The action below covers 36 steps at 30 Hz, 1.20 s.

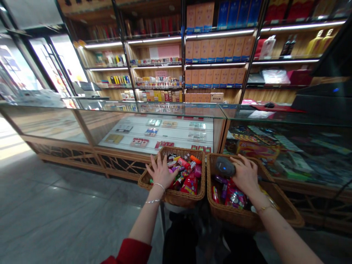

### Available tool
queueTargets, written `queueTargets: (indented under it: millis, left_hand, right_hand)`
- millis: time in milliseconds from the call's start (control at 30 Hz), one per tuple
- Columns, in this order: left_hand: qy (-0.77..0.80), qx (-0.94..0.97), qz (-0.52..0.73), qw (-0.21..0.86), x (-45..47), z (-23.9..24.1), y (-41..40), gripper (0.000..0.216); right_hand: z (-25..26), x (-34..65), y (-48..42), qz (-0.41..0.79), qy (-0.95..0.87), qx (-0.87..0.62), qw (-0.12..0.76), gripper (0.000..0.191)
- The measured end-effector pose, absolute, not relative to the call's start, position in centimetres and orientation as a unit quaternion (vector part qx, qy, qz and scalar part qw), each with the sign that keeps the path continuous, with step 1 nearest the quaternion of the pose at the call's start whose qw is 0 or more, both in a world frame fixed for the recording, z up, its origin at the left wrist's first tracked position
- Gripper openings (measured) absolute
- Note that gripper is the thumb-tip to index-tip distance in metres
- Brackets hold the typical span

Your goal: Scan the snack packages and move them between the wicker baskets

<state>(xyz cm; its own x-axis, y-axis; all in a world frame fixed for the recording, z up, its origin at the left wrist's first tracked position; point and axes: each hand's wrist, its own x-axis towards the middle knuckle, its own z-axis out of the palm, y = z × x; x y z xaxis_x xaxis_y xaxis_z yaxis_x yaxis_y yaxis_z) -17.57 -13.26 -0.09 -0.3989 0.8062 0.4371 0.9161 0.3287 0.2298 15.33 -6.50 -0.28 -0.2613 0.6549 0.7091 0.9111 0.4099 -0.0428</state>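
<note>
Two wicker baskets of wrapped sweets stand side by side in front of me. My left hand lies in the left basket with fingers spread over the colourful packets. My right hand is over the right basket, its fingers wrapped round a dark grey handheld barcode scanner. Red and purple sweet bags lie under that hand. Thin bracelets circle both wrists, and a red sleeve shows at my left elbow.
A long glass display counter with small boxed goods runs behind the baskets. Lit shelves of orange boxes and bottles fill the back wall. Grey tiled floor spreads to the left. A dark screen sits on the counter at right.
</note>
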Motion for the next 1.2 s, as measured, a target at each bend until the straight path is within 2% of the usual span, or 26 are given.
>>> queueTargets:
  millis: [400, 900, 1200]
  left_hand:
    - [-0.795, -0.543, -0.246, 0.116, -15.0, 0.6, -12.1, 0.081]
    - [-0.699, -0.657, -0.253, 0.128, -7.0, 2.3, -8.5, 0.082]
    - [-0.608, -0.760, -0.198, 0.111, -2.8, 1.4, -6.5, 0.087]
  right_hand:
    - [0.2, 14.6, -6.8, -0.170, -0.774, -0.513, 0.331, 0.024]
    - [0.7, 18.5, -5.9, -0.169, -0.759, -0.539, 0.322, 0.029]
    - [0.3, 21.0, -5.5, -0.161, -0.749, -0.572, 0.291, 0.031]
